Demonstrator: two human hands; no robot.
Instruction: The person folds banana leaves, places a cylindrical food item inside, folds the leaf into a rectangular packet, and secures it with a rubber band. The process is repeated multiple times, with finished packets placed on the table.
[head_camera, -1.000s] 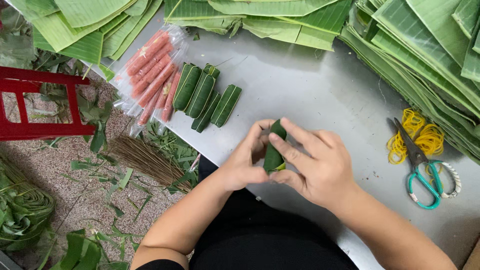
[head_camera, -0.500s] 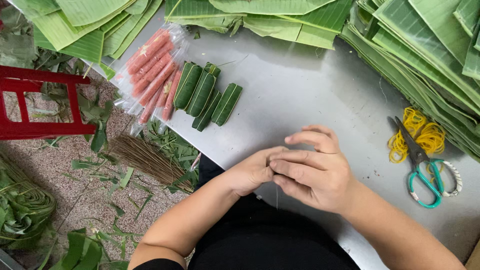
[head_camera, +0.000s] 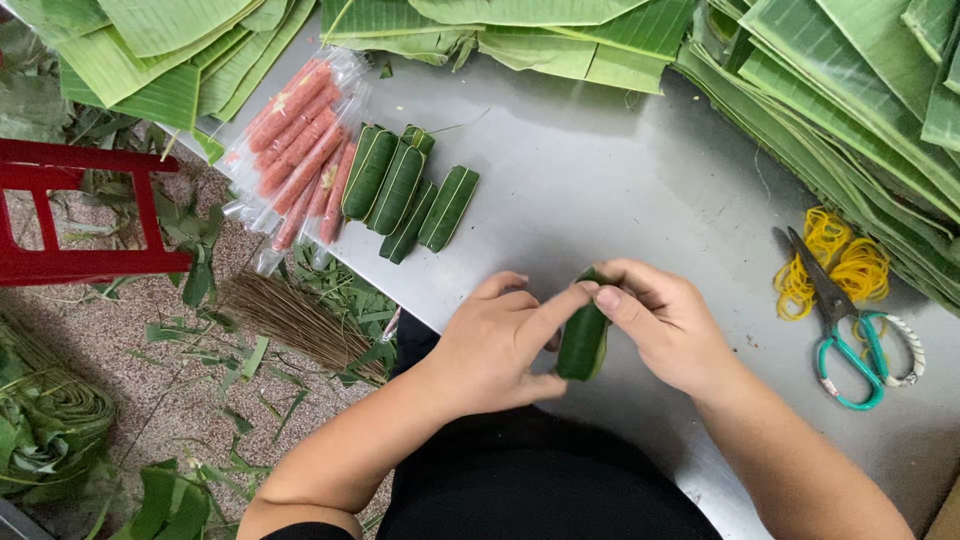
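Note:
Both my hands hold a small roll wrapped in dark green banana leaf (head_camera: 583, 340) above the near edge of a steel table (head_camera: 620, 190). My left hand (head_camera: 495, 345) grips its lower end, with the index finger stretched over the top. My right hand (head_camera: 665, 325) pinches the upper end from the right. Several finished leaf rolls (head_camera: 410, 190) lie side by side at the table's left. Beside them lie pink sausages in clear plastic wraps (head_camera: 300, 150).
Stacks of banana leaves (head_camera: 830, 90) line the far and right sides of the table. Teal-handled scissors (head_camera: 845, 320) rest on yellow rubber bands (head_camera: 840, 255) at right. On the floor at left are a red stool (head_camera: 80, 210), a twig broom (head_camera: 290, 315) and leaf scraps.
The roll was upright between my fingers, then covered by both hands. Now it shows again, tilted, held at both ends and a little further right.

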